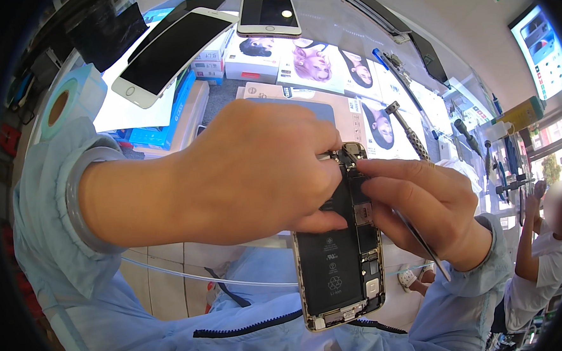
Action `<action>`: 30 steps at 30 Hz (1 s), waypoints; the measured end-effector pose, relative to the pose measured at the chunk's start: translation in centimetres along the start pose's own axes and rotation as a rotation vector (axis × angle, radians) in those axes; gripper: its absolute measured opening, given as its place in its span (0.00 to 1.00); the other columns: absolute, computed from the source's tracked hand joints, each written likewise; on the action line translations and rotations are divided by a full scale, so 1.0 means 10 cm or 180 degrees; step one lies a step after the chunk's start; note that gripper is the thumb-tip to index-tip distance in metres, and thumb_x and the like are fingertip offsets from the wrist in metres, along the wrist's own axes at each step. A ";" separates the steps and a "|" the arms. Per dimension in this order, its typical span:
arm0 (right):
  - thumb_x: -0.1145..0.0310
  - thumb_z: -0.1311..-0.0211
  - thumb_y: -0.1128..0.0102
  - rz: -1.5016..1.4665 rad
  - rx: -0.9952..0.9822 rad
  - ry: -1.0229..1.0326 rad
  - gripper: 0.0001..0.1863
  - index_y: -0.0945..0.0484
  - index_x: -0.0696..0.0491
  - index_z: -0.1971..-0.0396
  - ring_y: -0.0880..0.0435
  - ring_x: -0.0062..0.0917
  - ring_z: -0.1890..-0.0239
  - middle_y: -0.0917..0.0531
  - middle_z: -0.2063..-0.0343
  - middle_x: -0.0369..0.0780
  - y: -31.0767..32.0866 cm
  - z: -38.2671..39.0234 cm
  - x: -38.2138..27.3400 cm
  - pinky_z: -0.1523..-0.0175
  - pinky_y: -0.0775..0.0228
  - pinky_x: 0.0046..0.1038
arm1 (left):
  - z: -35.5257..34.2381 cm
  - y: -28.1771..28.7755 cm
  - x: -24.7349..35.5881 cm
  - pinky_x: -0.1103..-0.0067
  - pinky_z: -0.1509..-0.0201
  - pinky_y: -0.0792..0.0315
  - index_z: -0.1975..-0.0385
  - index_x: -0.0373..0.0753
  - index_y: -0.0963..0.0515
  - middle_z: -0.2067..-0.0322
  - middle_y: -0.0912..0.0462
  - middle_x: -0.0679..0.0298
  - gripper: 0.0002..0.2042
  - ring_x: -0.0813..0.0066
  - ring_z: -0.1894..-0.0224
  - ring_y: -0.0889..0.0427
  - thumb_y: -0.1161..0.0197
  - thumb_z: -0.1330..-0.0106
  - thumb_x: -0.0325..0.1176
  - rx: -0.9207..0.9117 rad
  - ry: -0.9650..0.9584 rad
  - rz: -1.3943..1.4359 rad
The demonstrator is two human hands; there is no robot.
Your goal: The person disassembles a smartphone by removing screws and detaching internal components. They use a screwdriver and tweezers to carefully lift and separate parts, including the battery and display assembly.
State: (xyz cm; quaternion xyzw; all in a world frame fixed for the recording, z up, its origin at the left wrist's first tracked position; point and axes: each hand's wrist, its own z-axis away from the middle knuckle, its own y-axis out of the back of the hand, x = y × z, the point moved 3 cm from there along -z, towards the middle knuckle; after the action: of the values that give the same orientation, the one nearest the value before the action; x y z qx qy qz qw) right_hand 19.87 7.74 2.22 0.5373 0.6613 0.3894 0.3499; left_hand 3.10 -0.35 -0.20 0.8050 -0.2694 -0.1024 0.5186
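Glass worktop point(323, 14) is carrying loose phones w/ white bezels at its far edge, packaged boxes under the glass, screwdrivers along the right edge. Left hand point(255, 170) is reaching in from the left, forearm level, fingers curling tight around the top of an opened phone point(339, 261), held up in front of the near edge, battery showing. Right hand point(422, 200) is pinching tweezers point(417, 235), tips touching the phone's upper board, wrist bending inward.

Bright daylight, glare on the glass counter point(349, 19); strong fisheye bending, black vignette at rim, slight softness toward edges.
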 end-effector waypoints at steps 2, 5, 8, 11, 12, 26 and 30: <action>0.77 0.58 0.38 0.0217 -0.0031 0.0192 0.12 0.22 0.61 0.68 0.16 0.33 0.72 0.20 0.65 0.48 -0.02 0.03 -0.01 0.71 0.23 0.25 | -0.01 -0.01 0.00 0.76 0.68 0.25 0.72 0.37 0.21 0.64 0.19 0.61 0.20 0.66 0.65 0.19 0.27 0.59 0.46 -0.0014 0.0009 0.0028; 0.75 0.57 0.39 0.0423 0.0148 0.0451 0.11 0.22 0.61 0.69 0.15 0.33 0.70 0.20 0.65 0.49 -0.08 0.06 -0.02 0.70 0.22 0.24 | -0.02 -0.02 -0.01 0.76 0.68 0.25 0.72 0.38 0.21 0.64 0.19 0.61 0.20 0.66 0.65 0.19 0.27 0.59 0.46 -0.0017 0.0005 0.0046; 0.74 0.57 0.39 0.0738 0.0078 0.0704 0.11 0.22 0.62 0.71 0.15 0.34 0.69 0.20 0.65 0.50 -0.08 0.07 -0.04 0.69 0.21 0.24 | -0.01 -0.02 -0.01 0.76 0.68 0.25 0.72 0.38 0.21 0.64 0.19 0.61 0.20 0.67 0.66 0.19 0.26 0.60 0.45 0.0010 0.0013 0.0061; 0.74 0.56 0.40 0.0773 0.0201 0.0779 0.10 0.22 0.62 0.71 0.15 0.35 0.68 0.20 0.65 0.50 -0.10 0.07 -0.05 0.68 0.20 0.24 | -0.01 -0.02 0.00 0.76 0.68 0.25 0.72 0.38 0.21 0.64 0.19 0.61 0.20 0.67 0.66 0.19 0.26 0.60 0.45 0.0049 0.0002 0.0064; 0.74 0.56 0.40 0.0754 0.0193 0.0786 0.10 0.22 0.62 0.72 0.15 0.35 0.68 0.20 0.65 0.50 -0.11 0.07 -0.05 0.68 0.20 0.24 | 0.00 -0.01 0.00 0.76 0.68 0.25 0.72 0.38 0.21 0.64 0.19 0.61 0.20 0.67 0.66 0.19 0.26 0.61 0.45 0.0057 0.0010 0.0051; 0.76 0.61 0.39 0.0314 -0.0012 0.0715 0.13 0.23 0.65 0.72 0.15 0.38 0.66 0.20 0.64 0.50 -0.06 0.04 -0.01 0.64 0.19 0.27 | -0.02 -0.03 -0.02 0.76 0.66 0.25 0.72 0.38 0.22 0.62 0.19 0.62 0.21 0.66 0.66 0.19 0.25 0.63 0.43 0.0358 0.0070 0.0264; 0.77 0.63 0.39 0.0033 0.0048 0.0680 0.13 0.23 0.64 0.72 0.16 0.38 0.66 0.20 0.63 0.50 -0.08 0.05 0.05 0.64 0.19 0.28 | -0.03 -0.02 -0.02 0.76 0.66 0.24 0.72 0.39 0.22 0.62 0.18 0.62 0.21 0.66 0.66 0.18 0.25 0.62 0.44 0.0164 0.0084 0.0180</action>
State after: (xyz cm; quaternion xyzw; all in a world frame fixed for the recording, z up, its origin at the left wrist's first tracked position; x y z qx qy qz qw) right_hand 19.86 8.16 1.29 0.4987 0.6949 0.4413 0.2713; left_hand 3.09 0.05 -0.31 0.8114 -0.2877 -0.0701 0.5040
